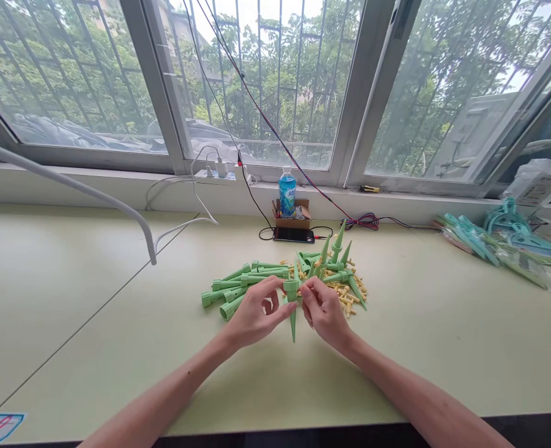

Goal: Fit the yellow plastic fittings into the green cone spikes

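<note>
Between the thumb and fingers of my left hand [256,314] is a green plastic plant-watering spike [292,295], its wide collar up and its point down. My right hand [325,314] is closed in a pinch right beside the collar; whatever its fingertips hold is too small and covered to make out. Behind my left hand lies a stack of green spikes [231,283], mostly on their sides with collars toward the left. Beyond my right hand, more green spikes [337,249], some pointing up, rest among many small yellow valve pieces [357,281].
At the back, a blue bottle [287,194] stands by a small cardboard box [294,222], behind a phone [294,235] with cables. Teal plastic items in bags [513,233] lie far right. A white curved tube [116,193] reaches over the table's left side [70,280].
</note>
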Demonstrator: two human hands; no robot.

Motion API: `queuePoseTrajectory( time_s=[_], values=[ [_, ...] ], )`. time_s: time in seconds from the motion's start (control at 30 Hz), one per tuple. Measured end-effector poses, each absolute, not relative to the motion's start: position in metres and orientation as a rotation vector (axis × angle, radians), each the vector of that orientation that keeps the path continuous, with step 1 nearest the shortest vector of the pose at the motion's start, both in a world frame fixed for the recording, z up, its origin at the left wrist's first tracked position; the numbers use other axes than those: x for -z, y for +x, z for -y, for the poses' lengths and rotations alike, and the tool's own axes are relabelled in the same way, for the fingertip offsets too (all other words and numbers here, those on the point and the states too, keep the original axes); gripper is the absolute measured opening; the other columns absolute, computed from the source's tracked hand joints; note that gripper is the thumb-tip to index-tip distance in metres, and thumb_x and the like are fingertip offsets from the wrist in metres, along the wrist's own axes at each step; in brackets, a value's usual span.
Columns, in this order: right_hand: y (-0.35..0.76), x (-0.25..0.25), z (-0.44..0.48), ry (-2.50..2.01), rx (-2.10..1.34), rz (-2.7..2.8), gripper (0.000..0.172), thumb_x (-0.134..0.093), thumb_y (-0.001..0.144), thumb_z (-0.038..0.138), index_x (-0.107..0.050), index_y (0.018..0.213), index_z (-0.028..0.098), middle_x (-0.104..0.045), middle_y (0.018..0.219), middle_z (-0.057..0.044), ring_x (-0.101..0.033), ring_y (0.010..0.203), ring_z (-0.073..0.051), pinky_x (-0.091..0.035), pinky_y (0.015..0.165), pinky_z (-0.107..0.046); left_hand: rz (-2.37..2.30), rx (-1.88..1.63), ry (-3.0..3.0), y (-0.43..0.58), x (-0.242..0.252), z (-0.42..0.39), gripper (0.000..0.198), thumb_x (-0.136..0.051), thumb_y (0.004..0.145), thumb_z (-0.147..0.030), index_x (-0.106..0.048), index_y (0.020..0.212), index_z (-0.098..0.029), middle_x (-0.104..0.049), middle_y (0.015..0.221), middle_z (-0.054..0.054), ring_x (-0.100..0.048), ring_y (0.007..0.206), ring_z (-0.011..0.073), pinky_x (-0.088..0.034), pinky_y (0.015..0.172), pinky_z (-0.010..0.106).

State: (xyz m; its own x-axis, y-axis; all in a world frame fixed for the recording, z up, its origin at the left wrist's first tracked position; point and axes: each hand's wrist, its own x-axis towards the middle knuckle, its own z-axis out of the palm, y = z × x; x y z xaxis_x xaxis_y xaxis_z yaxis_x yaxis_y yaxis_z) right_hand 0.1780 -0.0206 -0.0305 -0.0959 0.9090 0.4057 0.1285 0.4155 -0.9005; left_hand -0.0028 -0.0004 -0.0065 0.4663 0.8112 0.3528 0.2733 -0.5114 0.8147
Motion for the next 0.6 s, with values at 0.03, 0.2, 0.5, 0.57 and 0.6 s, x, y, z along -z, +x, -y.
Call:
queuePoseTrajectory(
  time_s=[0.03, 0.2, 0.5, 0.57, 0.6],
  values=[
    [0.1778, 0.0304, 0.0205, -0.949, -0.869, 1.531, 0.039, -0.046, 0.100, 0.054, -0.045, 0.077, 0.023, -0.041, 0.047, 0.008, -0.034, 0.037, -0.008, -0.026, 0.038, -0.022, -0.892, -0.993, 2.029, -0.0030, 0.0064, 0.0006, 0.027, -0.066, 0.089, -0.039, -0.063, 0.104, -0.017, -0.056, 0.093, 0.003, -0.055, 0.063, 0.0090, -0.050, 0.050, 0.019],
    [0.1771, 0.0290, 0.0204, -0.930, -0.948, 1.498, 0.040, -0.047, 0.099, 0.055, -0.044, 0.076, 0.022, -0.042, 0.045, 0.009, -0.034, 0.035, -0.008, -0.028, 0.038, -0.021, -0.848, -0.997, 2.077, -0.0040, 0.0062, 0.0010, 0.024, -0.064, 0.091, -0.033, -0.064, 0.111, -0.019, -0.055, 0.097, 0.003, -0.055, 0.064, 0.0080, -0.051, 0.051, 0.018],
    [0.1783, 0.0303, 0.0191, -0.865, -1.119, 1.418, 0.038, -0.050, 0.099, 0.054, -0.046, 0.079, 0.022, -0.041, 0.045, 0.011, -0.034, 0.032, -0.007, -0.028, 0.033, -0.019, -0.797, -1.038, 2.155, -0.0037, 0.0088, 0.0005, 0.036, -0.060, 0.093, -0.020, -0.061, 0.128, -0.027, -0.056, 0.109, 0.004, -0.055, 0.065, 0.0066, -0.051, 0.053, 0.017],
    [0.1789, 0.0301, 0.0189, -0.869, -1.126, 1.420, 0.038, -0.051, 0.099, 0.053, -0.046, 0.079, 0.021, -0.040, 0.044, 0.011, -0.034, 0.032, -0.007, -0.029, 0.033, -0.019, -0.783, -1.061, 2.181, -0.0035, 0.0101, -0.0002, 0.036, -0.059, 0.094, -0.019, -0.061, 0.128, -0.028, -0.057, 0.108, 0.004, -0.055, 0.065, 0.0069, -0.051, 0.053, 0.017],
    [0.1791, 0.0300, 0.0188, -0.872, -1.128, 1.422, 0.038, -0.051, 0.099, 0.053, -0.046, 0.079, 0.021, -0.040, 0.044, 0.011, -0.034, 0.032, -0.007, -0.029, 0.033, -0.019, -0.775, -1.070, 2.191, -0.0034, 0.0108, -0.0007, 0.036, -0.058, 0.094, -0.018, -0.061, 0.129, -0.028, -0.058, 0.108, 0.005, -0.055, 0.066, 0.0071, -0.051, 0.053, 0.017]
  ],
)
